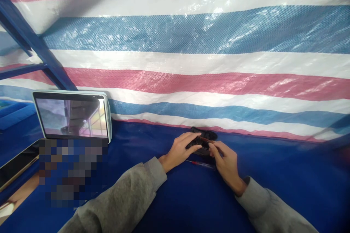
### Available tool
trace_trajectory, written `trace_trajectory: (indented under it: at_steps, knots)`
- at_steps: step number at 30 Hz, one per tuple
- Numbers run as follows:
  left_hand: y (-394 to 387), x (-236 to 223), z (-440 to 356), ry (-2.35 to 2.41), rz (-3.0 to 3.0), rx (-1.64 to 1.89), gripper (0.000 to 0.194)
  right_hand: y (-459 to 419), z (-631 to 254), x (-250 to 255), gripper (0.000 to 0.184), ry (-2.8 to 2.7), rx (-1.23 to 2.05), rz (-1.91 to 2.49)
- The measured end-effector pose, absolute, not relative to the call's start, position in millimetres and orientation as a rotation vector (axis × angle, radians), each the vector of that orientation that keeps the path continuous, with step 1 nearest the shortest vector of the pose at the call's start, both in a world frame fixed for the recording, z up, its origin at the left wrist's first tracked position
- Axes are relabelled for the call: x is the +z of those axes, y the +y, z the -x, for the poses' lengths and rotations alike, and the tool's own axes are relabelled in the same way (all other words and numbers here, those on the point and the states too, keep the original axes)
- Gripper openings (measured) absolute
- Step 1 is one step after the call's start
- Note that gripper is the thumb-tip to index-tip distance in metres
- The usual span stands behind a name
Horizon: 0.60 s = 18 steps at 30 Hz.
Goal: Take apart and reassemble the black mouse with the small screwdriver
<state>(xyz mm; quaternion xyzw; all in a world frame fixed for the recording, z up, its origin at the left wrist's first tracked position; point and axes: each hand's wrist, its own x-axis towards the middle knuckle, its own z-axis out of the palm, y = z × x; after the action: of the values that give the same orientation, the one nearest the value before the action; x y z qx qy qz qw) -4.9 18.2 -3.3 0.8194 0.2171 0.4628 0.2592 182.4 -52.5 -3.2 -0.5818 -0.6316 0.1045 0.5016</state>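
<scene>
Between both hands, a small dark device is sitting near the tabletop's far edge. The left hand is grasping its left side; the right hand is pinching its right. A red-tipped screwdriver is lying just nearer.

The sheeting across the upper frame bore wavy horizontal stripes of red, white and blue. The tabletop below was deep blue. Both sleeves were mottled grey. At left, the tablet had a pale casing and black bezel; the screwdriver at lower centre showed red.
</scene>
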Motion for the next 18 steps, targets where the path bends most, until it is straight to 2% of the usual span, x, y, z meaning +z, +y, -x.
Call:
trace_trajectory:
  at_steps: [5, 13, 18]
  knots:
    - [19.5, -4.4, 5.0, 0.586, -2.247, 1.278, 0.048, -54.8, -179.5, 0.6, 0.031, -1.529, 0.25, 1.401]
    - [21.4, -7.2, 2.5, 0.594, -2.379, 1.397, 0.03, -55.7, -179.8, 0.9, 0.03, -1.571, 0.256, 1.355]
    - [18.3, -2.1, 3.5, 0.684, -2.537, 1.321, 0.025, -58.0, -183.3, -3.0, 0.04, -1.509, 0.168, 1.394]
